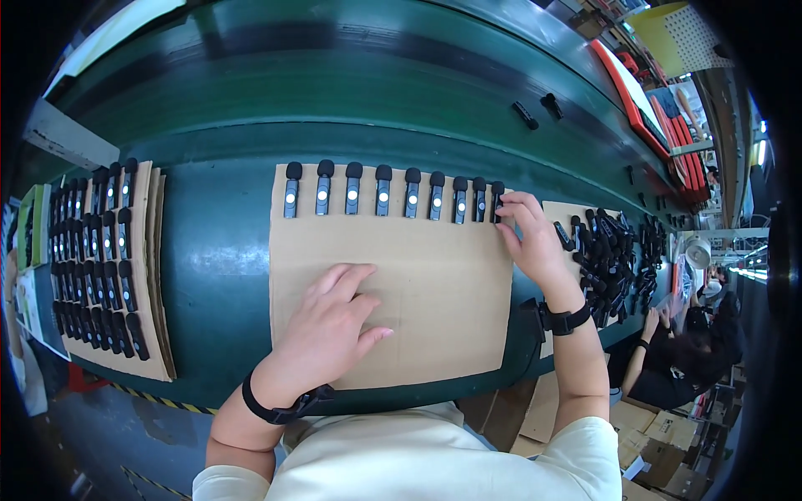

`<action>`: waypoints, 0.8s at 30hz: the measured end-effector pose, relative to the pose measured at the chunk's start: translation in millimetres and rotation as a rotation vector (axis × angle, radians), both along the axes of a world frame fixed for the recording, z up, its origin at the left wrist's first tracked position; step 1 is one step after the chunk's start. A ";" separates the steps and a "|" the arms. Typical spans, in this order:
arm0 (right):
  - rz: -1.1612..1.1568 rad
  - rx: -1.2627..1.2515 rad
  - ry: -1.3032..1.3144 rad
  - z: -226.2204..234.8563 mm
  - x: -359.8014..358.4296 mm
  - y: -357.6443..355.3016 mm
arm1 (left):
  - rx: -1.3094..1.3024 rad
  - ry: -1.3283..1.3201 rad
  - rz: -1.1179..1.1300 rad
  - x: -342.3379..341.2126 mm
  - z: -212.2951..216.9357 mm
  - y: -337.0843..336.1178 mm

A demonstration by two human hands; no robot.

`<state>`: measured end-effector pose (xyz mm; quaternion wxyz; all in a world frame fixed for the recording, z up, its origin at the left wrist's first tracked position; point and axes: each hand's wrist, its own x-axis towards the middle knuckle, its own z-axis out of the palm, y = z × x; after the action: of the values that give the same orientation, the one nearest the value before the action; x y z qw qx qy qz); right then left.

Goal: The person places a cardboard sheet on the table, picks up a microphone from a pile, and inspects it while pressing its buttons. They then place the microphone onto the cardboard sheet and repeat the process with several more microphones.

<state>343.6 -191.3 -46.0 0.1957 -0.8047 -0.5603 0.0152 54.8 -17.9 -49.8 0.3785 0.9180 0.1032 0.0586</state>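
Left hand (pixel 330 321) flat, fingers spread, on bare brown cardboard sheet (pixel 418 309); right hand (pixel 530 234) fingers pinching last small black clip-on device (pixel 498 200) at sheet's far right edge.

Flat brown corrugated cardboard sheet (pixel 401 309): matt, smooth paper face, lying under the left hand's (pixel 330 330) fingers. Small black clip-on microphones (pixel 380 190): glossy dark plastic bodies, matt foam caps; the end one sits at the right hand's (pixel 535 242) fingertips. Loose pile of the same black plastic units (pixel 614 255), just beyond the right hand's knuckles. Dark green conveyor belt (pixel 217 275): smooth, slightly glossy, rubbery. Black wrist straps (pixel 280 409): matt, plastic-looking. Cream sleeves (pixel 576 455): soft cloth.
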 end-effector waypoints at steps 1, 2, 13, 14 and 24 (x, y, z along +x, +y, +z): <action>0.018 0.002 0.006 1.7 1.2 1.6 | -0.002 0.002 0.002 -0.8 -0.4 -0.4; 0.019 0.000 0.003 3.1 5.3 3.2 | -0.004 0.005 0.004 -0.8 -0.9 -0.5; -0.338 0.093 -0.003 -20.5 147.5 66.6 | -0.002 0.019 0.016 1.7 0.1 -0.8; -0.405 0.045 -0.114 -22.2 158.8 73.8 | 0.000 0.013 0.014 2.6 1.0 -1.0; -0.395 0.190 0.429 -1.7 146.4 64.5 | 0.015 0.033 0.015 5.5 3.8 -1.4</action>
<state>490.0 -126.7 -47.7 0.3833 -0.8545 -0.3376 0.0940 60.3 -19.3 -45.9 0.3693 0.9208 0.1160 0.0471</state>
